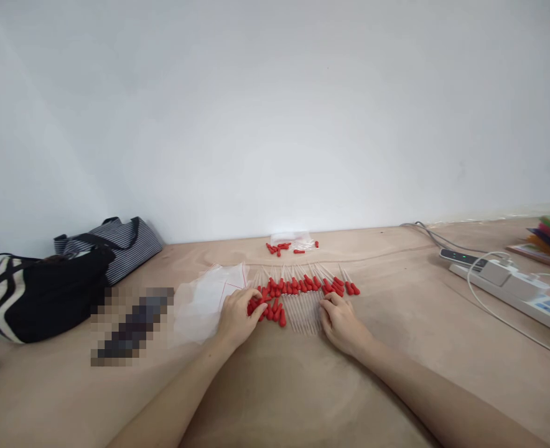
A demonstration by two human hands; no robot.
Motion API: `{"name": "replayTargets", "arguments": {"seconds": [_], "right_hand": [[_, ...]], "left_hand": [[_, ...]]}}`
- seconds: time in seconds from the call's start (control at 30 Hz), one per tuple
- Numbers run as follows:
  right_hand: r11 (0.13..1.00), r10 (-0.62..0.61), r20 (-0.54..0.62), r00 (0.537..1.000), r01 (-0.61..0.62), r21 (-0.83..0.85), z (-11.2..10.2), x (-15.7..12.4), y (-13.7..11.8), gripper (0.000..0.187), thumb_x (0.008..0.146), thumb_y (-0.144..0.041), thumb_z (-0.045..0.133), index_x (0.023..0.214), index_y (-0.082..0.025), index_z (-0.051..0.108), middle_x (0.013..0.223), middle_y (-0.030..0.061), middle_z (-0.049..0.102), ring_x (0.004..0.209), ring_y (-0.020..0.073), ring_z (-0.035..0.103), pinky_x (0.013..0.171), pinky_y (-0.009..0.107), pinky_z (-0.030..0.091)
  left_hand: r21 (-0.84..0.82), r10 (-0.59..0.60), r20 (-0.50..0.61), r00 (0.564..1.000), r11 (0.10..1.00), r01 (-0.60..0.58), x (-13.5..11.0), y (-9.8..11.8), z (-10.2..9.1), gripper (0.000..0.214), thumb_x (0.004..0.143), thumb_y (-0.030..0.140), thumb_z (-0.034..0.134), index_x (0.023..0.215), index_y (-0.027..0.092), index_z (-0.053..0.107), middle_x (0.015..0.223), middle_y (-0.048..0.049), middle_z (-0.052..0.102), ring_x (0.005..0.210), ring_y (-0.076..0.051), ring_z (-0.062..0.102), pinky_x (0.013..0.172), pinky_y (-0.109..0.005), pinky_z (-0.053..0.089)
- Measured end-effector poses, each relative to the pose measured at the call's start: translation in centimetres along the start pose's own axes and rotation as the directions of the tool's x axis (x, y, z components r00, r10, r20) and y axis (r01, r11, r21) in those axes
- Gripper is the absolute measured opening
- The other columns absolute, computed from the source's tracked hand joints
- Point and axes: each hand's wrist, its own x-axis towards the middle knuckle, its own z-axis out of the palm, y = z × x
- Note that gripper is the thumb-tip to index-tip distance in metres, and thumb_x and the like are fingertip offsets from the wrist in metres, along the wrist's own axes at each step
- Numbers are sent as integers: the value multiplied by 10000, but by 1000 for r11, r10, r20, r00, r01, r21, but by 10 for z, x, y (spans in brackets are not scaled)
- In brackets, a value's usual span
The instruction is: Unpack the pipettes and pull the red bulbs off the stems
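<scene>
My left hand (241, 316) is at the left of the row, its thumb and fingers closed around a red rubber dropper bulb (262, 303) among a small pile of others. My right hand (341, 318) rests at the right end of a row of clear dropper tubes (303, 314); its fingers are curled together, and what they hold, if anything, is hidden. Beyond both hands lies a row of droppers (307, 284) with red bulbs toward me and clear tips pointing to the wall. Loose red bulbs (282, 313) lie between my hands, left of the bare tubes.
Clear zip bags (205, 302) lie flat at left. More red bulbs (277, 248) sit by a clear bag (291, 238) near the wall. A black bag (65, 295) and a striped bag (132, 249) stand far left. A power strip (512, 295) with cables lies right.
</scene>
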Motion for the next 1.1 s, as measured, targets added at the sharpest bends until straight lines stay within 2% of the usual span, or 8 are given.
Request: {"name": "replayTargets", "arguments": {"seconds": [0.2,0.33,0.47,0.67,0.83,0.97,1.03,1.1], "right_hand": [[997,-30,-75,997,24,-77,-6,0,-1,232,832,-179,357,825,-172,589,861,58,561,837,161,496,743,309,277],[991,-80,-154,985,62,-122,-7,0,-1,191,803,-182,409,814,-190,600,846,41,578,800,151,497,737,320,245],[986,-117,-195,974,90,-143,-9,0,1,165,773,-172,446,783,-200,608,826,32,586,775,147,489,745,329,225],[988,-113,-223,968,86,-128,-15,2,4,186,779,-155,442,726,-201,613,788,23,595,759,141,487,782,336,219],[995,-91,-262,961,75,-73,-13,3,8,196,790,-171,436,732,-209,619,759,17,599,756,146,491,777,339,222],[996,-74,-324,943,57,-62,-13,5,11,202,794,-197,430,877,-215,614,831,36,603,809,164,498,784,340,245],[993,-104,-338,935,82,-79,-16,4,10,257,795,-221,436,1012,-208,574,929,59,595,887,182,493,792,341,262],[981,-182,-327,927,151,-119,-20,3,5,335,797,-254,451,1122,-206,513,1037,77,570,968,197,473,819,352,261]], "left_hand": [[20,-12,-15,1000,1000,13,5,3,1,137,737,328,538,799,221,598,798,-6,646,766,-196,553,702,-328,395],[154,-126,-28,992,980,129,25,8,6,228,727,422,521,676,233,639,795,-37,628,815,-250,529,717,-387,378],[251,-246,28,969,940,232,52,13,18,389,696,547,482,548,226,645,799,-84,622,878,-304,505,734,-436,355],[272,-332,67,941,913,303,71,13,28,305,660,448,525,529,200,644,690,-104,631,863,-328,531,718,-438,364],[264,-362,63,930,905,334,64,9,8,291,667,405,509,494,205,632,656,-93,628,813,-320,547,696,-437,381],[220,-267,31,963,942,254,40,10,-12,217,689,332,519,549,207,628,758,-58,627,850,-264,529,742,-387,385],[170,-103,-5,995,980,103,24,15,-16,182,703,293,526,577,199,618,775,-48,609,833,-234,520,731,-359,390],[124,87,-39,995,989,-82,8,23,-14,163,720,261,528,591,193,602,756,-36,596,797,-210,517,718,-350,386]]}}
